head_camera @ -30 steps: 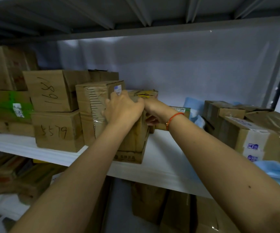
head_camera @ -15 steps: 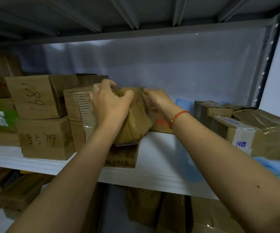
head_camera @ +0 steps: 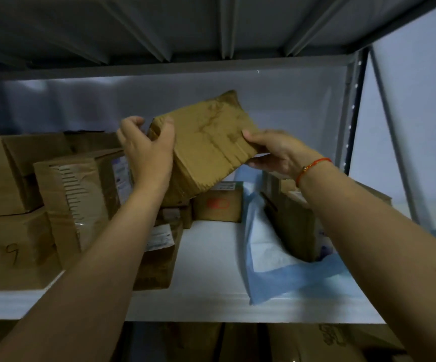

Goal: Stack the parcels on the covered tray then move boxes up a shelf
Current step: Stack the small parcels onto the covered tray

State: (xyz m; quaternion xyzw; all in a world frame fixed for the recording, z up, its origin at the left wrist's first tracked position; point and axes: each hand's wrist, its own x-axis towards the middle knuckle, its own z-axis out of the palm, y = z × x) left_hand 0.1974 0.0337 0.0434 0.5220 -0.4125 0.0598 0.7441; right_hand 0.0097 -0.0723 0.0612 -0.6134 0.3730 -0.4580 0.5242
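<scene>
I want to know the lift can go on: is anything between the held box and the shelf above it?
Both the left hand and right hand grip the tilted box. Only open air shows between it and the underside of the upper shelf; the top of that shelf is out of view.

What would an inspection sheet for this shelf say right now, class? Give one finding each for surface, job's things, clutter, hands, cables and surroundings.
Surface: white shelf, partly covered by a blue sheet at right.
Job's things: taped box held tilted in the air above the shelf; stacked boxes at left, some with handwritten numbers; small box at the back.
Clutter: box on the blue sheet, behind the right arm.
Hands: left hand grips the taped box's left end; right hand holds its right edge, orange bracelet on the wrist.
Cables: nothing seen.
Surroundings: grey shelf underside overhead, upright post at right, more boxes below.
</scene>
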